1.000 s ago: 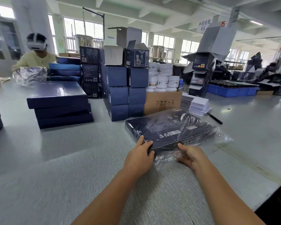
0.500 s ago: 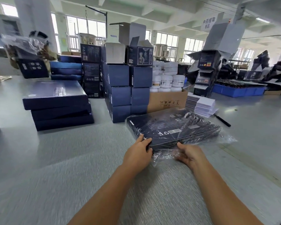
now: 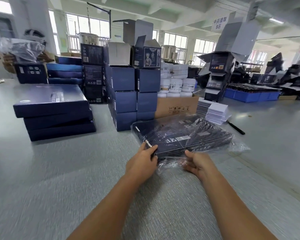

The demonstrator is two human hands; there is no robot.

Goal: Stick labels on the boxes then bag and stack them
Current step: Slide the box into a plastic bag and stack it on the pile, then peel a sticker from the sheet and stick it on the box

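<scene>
Where writing can be read, a hanging sign (image 3: 220,23) is marked 中药提取 B区; on the flat dark-blue box (image 3: 163,134) a white barcode label (image 3: 182,138) and recycling marks are seen, their text too small to read. The box is found lying flat on the grey table (image 3: 59,170), just in front of a cardboard carton (image 3: 177,106) — sheathed in a clear plastic bag (image 3: 239,146) whose loose film is bunched at the near edge. The near-left corner is grasped by the left hand (image 3: 140,163), fingers curled round it; the bunched film is pinched by the right hand (image 3: 197,162) — thumb above, fingers below.
</scene>
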